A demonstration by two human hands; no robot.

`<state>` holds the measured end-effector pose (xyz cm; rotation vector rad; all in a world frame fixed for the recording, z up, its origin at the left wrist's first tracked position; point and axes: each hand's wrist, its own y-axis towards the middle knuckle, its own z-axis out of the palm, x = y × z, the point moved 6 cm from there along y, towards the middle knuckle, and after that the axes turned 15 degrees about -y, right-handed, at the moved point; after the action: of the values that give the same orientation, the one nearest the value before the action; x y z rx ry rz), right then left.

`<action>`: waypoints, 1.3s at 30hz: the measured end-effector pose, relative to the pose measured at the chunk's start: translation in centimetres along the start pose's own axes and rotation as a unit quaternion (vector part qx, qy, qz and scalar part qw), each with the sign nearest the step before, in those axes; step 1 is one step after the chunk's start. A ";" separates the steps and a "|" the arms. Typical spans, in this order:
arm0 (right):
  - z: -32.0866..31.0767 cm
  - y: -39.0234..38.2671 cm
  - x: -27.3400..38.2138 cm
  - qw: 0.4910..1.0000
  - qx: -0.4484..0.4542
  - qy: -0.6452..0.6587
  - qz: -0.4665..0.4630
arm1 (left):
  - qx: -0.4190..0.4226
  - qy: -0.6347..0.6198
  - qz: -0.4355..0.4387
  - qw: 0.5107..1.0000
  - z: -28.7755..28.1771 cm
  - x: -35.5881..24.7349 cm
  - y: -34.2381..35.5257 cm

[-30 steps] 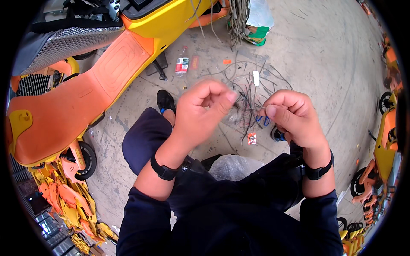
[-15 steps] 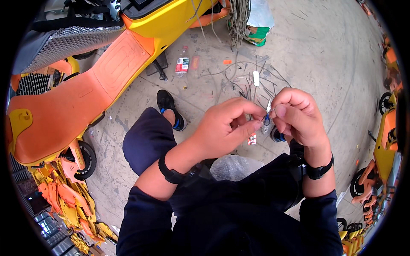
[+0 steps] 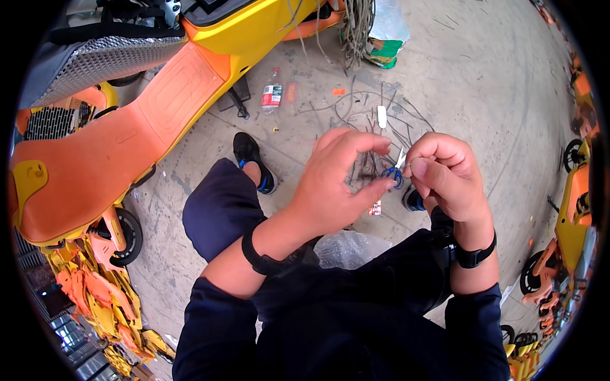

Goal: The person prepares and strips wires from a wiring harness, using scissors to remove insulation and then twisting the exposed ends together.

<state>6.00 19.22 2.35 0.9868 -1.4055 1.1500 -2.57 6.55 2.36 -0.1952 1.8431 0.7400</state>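
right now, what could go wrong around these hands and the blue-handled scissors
The scissors appear close to the right hand, though depth is unclear, so a slip might nick it. Loose wires lie on the floor near the shoes and could perhaps snag a foot.

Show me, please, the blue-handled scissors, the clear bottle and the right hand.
Blue-handled scissors (image 3: pixel 396 169): head view, near the pivot.
Clear bottle (image 3: pixel 271 96): head view, on its label.
Right hand (image 3: pixel 447 178): head view, on its middle.

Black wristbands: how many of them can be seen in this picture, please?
2: the left wristband is around the left wrist, the right wristband around the right wrist.
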 end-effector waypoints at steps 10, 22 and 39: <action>-0.9 0.2 1.0 0.952 -0.113 -0.266 -0.099 | -0.003 -0.196 -0.182 0.963 -1.2 1.6 -0.5; 1.4 0.0 2.0 0.852 -0.055 -0.451 -0.260 | 0.126 -0.332 -0.312 0.881 -0.9 1.5 -1.1; 2.1 0.1 -2.0 0.993 0.032 0.077 0.085 | -0.071 0.012 -0.060 0.996 -4.1 1.4 -0.1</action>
<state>5.80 17.14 0.29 0.8154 -1.3562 1.3750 -6.25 4.42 1.98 -0.4059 1.7858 0.7874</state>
